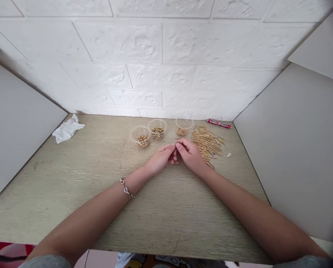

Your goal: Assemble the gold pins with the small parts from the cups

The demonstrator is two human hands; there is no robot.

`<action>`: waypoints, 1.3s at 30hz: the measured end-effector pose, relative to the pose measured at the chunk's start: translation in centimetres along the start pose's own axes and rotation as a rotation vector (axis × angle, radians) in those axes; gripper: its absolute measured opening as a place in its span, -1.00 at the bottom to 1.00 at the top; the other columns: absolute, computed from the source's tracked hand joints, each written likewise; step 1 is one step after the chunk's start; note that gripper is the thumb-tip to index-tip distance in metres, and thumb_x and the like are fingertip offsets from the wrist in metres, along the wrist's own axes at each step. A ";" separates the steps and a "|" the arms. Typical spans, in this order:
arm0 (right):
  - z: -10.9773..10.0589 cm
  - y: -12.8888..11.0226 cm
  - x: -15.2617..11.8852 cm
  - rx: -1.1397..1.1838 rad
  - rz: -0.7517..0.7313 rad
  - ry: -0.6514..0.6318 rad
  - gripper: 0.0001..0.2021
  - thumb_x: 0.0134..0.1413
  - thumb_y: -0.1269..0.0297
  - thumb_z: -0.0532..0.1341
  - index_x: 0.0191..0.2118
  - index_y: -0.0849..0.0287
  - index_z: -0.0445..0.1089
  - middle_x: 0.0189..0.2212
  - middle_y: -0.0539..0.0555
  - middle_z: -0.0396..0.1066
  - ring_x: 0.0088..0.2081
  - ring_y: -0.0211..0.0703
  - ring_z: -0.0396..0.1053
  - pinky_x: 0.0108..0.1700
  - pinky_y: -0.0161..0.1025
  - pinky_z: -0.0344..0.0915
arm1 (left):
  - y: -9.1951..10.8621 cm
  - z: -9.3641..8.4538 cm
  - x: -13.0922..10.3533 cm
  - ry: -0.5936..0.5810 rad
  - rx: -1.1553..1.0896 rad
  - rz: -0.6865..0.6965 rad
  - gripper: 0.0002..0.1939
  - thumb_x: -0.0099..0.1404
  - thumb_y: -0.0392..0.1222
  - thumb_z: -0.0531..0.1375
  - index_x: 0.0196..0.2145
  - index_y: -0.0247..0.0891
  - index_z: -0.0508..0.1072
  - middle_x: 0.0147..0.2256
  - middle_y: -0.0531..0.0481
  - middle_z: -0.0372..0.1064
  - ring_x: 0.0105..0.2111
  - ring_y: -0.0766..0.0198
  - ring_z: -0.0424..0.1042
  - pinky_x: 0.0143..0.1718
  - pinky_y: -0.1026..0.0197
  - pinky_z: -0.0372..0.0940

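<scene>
My left hand (pixel 162 159) and my right hand (pixel 191 154) meet over the middle of the table, thumbs and fingertips pinched together. Whatever lies between the fingertips is too small or hidden to make out. Just right of my right hand spreads a loose pile of thin gold-coloured sticks (pixel 207 141). Beyond my hands stand three clear plastic cups: the left cup (pixel 140 134) holds small copper-gold pieces, the middle cup (pixel 157 128) short darker gold pieces, and the right cup (pixel 184 123) thin pale-gold bits.
A crumpled white tissue (pixel 68 128) lies at the far left. Near the back right rests a red wrapper tube (pixel 219 123), with a small white scrap (pixel 229 155) closer in. Grey panels (pixel 294 141) flank the table, and a white brick wall (pixel 160 74) closes off the back.
</scene>
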State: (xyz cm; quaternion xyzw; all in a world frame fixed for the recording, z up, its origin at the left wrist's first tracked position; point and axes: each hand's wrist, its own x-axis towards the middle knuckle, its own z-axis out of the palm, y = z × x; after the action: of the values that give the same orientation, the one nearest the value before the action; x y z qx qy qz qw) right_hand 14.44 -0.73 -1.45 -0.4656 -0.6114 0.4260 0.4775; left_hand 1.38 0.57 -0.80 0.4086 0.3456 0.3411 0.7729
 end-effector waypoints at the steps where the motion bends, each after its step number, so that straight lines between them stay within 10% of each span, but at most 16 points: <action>1: 0.0 0.0 0.0 -0.003 -0.002 0.001 -0.78 0.14 0.13 0.05 -0.39 0.16 0.26 -0.62 -0.07 0.32 -0.56 -0.30 0.32 -0.46 -0.32 0.26 | 0.0 0.0 0.0 0.004 -0.001 -0.001 -0.68 0.21 -0.01 0.11 -0.52 -0.32 0.22 -0.59 0.14 0.15 -0.65 0.51 0.13 -0.46 0.32 0.25; 21: -0.1 0.2 0.0 -0.123 -0.024 0.083 -0.78 0.15 0.15 0.01 -0.38 0.15 0.28 -0.54 -0.02 0.32 -0.45 -0.26 0.29 -0.36 -0.29 0.22 | 0.2 0.2 0.0 0.018 -0.022 0.013 -0.70 0.18 -0.02 0.12 -0.52 -0.32 0.23 -0.61 0.15 0.15 -0.67 0.52 0.11 -0.48 0.31 0.24; 29: -0.3 0.3 -0.1 -0.178 -0.073 0.234 -0.84 0.07 0.37 -0.02 -0.32 0.14 0.30 -0.43 0.01 0.36 -0.43 -0.23 0.26 -0.35 -0.27 0.19 | 0.8 0.0 -0.5 0.444 0.153 0.386 -0.63 0.21 -0.02 0.05 -0.65 -0.25 0.09 -0.70 0.18 -0.03 -0.71 0.48 -0.01 -0.65 0.35 0.07; 39: -0.2 1.0 0.2 -0.743 -0.185 0.076 -0.79 0.08 0.37 0.06 -0.25 0.12 0.43 -0.21 0.13 0.38 -0.12 -0.05 0.27 -0.04 -0.02 0.02 | 0.1 -0.1 -1.4 0.327 0.504 0.489 -0.60 0.27 -0.01 -0.03 -0.65 -0.23 0.12 -0.68 0.11 0.02 -0.63 0.39 0.05 -0.54 0.29 0.04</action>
State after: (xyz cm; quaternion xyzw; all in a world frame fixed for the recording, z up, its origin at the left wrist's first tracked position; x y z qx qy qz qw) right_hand 14.72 -0.30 -2.32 -0.5651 -0.7453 0.1128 0.3352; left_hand 0.57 -0.45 -0.37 0.5963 0.4295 0.4805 0.4787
